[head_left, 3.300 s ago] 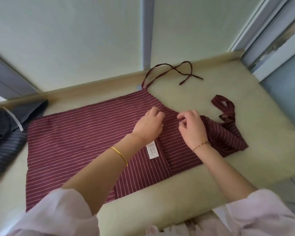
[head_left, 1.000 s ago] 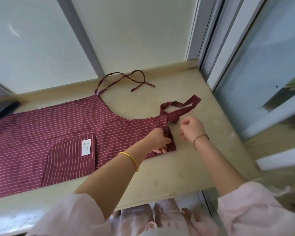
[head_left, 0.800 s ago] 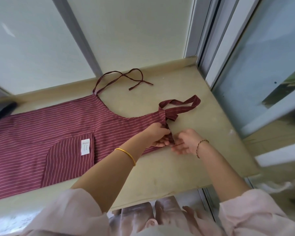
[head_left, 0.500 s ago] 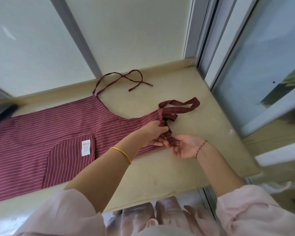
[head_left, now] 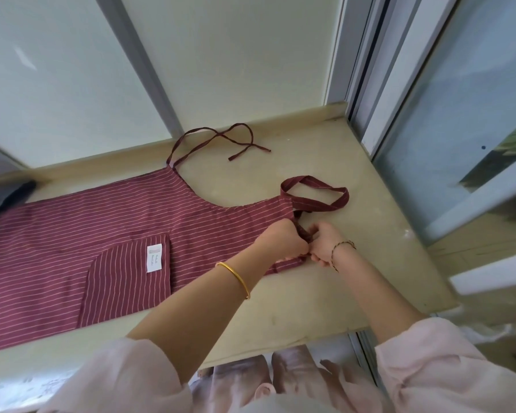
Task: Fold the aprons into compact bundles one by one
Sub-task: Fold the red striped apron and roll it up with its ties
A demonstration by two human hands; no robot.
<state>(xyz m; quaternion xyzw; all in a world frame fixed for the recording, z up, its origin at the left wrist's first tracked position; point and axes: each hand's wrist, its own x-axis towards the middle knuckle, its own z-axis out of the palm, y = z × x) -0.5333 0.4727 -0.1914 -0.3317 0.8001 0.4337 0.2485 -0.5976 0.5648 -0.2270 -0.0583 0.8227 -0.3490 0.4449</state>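
The person's view is now sitting over the bib end of the maroon striped apron [head_left: 108, 248], where about three seconds ago it was over the middle. The left hand [head_left: 283, 242] and right hand [head_left: 320, 244], earlier resting flat near the pocket [head_left: 125, 281], are now meeting knuckle to knuckle at the bib's near corner. Half a second ago the right palm was lying open and upturned; now its fingers are curling around the dark strap [head_left: 304, 234] between the hands. The left hand is gripping the bib edge. The neck loop [head_left: 313, 195] is lying flatter and wider on the tabletop [head_left: 325, 293].
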